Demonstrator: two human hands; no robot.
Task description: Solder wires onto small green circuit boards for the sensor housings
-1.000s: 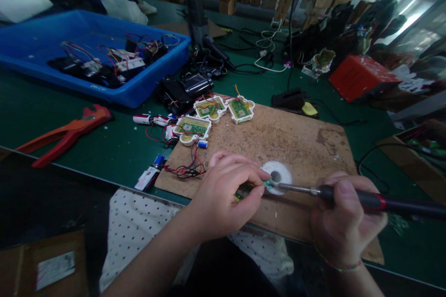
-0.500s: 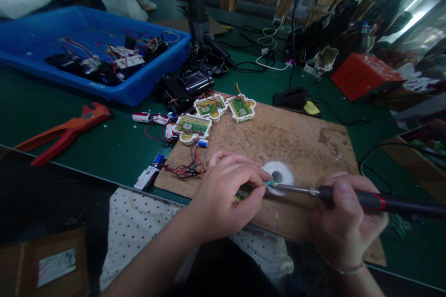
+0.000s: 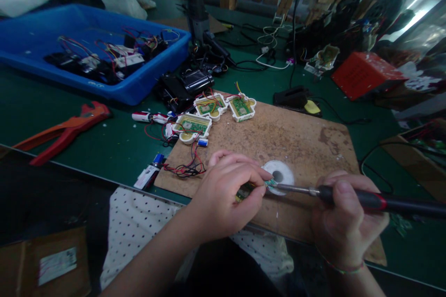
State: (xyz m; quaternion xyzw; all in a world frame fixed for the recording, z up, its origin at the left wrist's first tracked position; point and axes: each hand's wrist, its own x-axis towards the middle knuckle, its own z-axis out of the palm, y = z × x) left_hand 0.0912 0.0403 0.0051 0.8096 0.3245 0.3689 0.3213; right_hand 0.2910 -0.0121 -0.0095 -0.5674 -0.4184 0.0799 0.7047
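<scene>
My left hand [image 3: 226, 195] pinches a small green circuit board [image 3: 269, 183] over the near edge of a brown work board [image 3: 299, 139]. My right hand [image 3: 344, 222] is wrapped round a soldering iron [image 3: 376, 201] with a black and red handle. Its metal tip touches the small board just in front of a white solder spool [image 3: 280, 174]. Three white-cased circuit boards [image 3: 212, 113] with red and black wires lie at the work board's far left corner.
A blue tray [image 3: 139, 88] with wired parts sits at the back left on the green table. Red cutters [image 3: 66, 132] lie at the left. Batteries [image 3: 149, 174] rest by the board's left edge. A red box [image 3: 362, 76] and cables stand at the back right.
</scene>
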